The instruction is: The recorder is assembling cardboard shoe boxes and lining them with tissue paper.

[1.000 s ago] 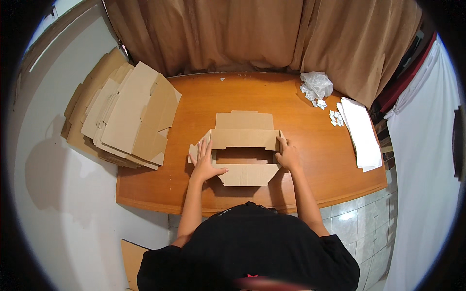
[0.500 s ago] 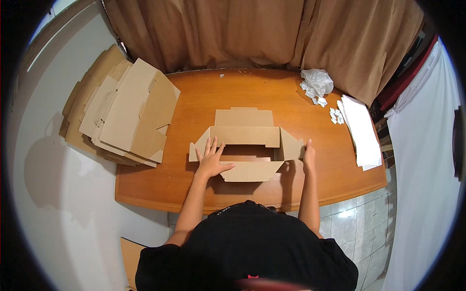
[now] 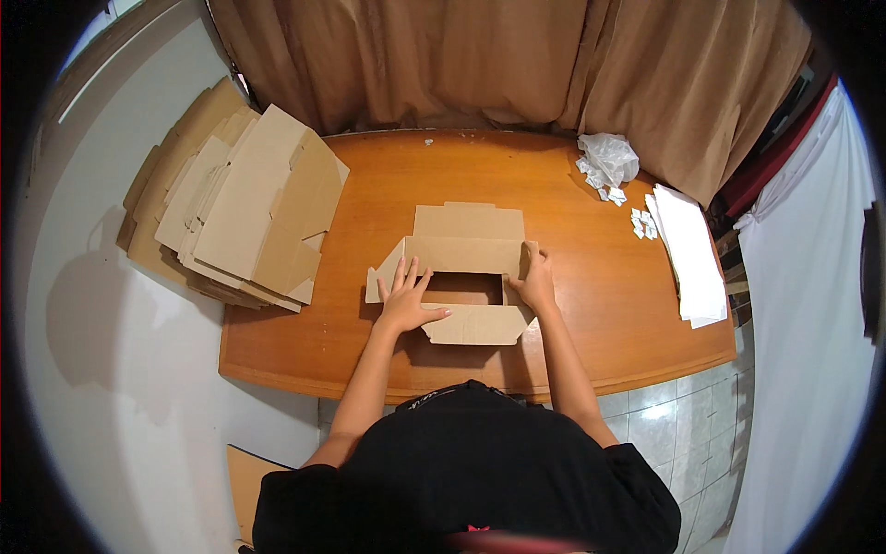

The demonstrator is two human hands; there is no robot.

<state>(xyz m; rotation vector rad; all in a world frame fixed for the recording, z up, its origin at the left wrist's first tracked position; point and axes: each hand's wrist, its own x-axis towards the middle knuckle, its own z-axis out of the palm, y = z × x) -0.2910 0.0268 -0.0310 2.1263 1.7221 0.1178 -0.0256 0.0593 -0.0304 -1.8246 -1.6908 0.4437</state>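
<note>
A brown cardboard box (image 3: 472, 256) stands on the wooden table in front of me, its top uncovered and its long flaps spread to the far and near sides. My left hand (image 3: 403, 305) lies with fingers spread over the left end of the box, its thumb on the near flap (image 3: 475, 325). The left end flap (image 3: 376, 286) still points outward beside those fingers. At the right end, my right hand (image 3: 537, 280) presses inward, thumb and fingers apart; the right end flap is folded in and mostly hidden under it. The tabletop shows through the opening between my hands.
A leaning stack of flattened cardboard boxes (image 3: 249, 212) fills the table's left side. At the far right lie a clear plastic bag (image 3: 609, 159), several small white packets (image 3: 643, 222) and a pile of white sheets (image 3: 688, 258). Brown curtains (image 3: 443, 65) hang behind the table (image 3: 369, 360).
My right hand has moved left from the outer edge of the right end flap, and that flap has turned inward. My left hand stays spread on the box's left end.
</note>
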